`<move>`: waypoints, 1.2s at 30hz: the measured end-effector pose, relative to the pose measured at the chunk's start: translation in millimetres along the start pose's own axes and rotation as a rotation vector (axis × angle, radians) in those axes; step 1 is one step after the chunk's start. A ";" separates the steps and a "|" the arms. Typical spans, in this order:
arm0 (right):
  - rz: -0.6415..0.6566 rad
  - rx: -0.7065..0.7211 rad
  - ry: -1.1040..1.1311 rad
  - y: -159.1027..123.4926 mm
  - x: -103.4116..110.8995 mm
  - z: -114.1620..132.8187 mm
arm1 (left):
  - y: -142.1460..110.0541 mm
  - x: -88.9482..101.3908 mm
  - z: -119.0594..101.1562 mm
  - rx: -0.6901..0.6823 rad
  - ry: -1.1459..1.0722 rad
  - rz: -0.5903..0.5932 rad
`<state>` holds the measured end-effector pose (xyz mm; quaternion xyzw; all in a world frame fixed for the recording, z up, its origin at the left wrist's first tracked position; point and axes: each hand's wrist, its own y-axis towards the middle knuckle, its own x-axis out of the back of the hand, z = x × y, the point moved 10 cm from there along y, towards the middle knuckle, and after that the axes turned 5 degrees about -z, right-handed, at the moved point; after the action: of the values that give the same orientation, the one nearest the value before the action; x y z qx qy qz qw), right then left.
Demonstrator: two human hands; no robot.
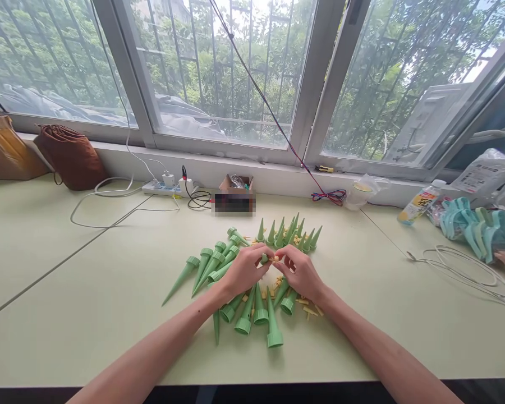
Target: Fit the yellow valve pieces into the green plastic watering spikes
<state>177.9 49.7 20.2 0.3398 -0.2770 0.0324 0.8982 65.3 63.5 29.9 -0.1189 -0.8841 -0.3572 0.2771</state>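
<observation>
Head view, L to R: on the desk point(109, 314), green spikes point(210, 267) w/ ribbed caps lie beside the L hand point(246, 266), whose grip is narrow, pinched on a green piece point(264, 258) mostly hidden by fingers; just right of it, a small yellow fitting point(276, 258) sits in the fingertip grip of the R hand point(298, 269), w/ loose yellow parts point(309, 310) lying nearby. Step in hand appears to be fitting-to-piece alignment; contact can't be confirmed at this res. Next move, as judged, calls for steady grips, common axis, light pressure.
</observation>
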 end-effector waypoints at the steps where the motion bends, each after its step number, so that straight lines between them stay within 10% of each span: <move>1: 0.001 0.003 0.006 -0.1 0.0 0.4 | 0.1 0.1 -0.3 -0.003 0.002 0.000; 36: 0.002 0.033 -0.026 -1.0 -0.1 6.5 | 0.3 0.2 -9.1 -0.047 0.056 0.014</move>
<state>175.0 44.9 23.6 0.3547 -0.2884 0.0332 0.8888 68.8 57.4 35.6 -0.1212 -0.8665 -0.3790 0.3014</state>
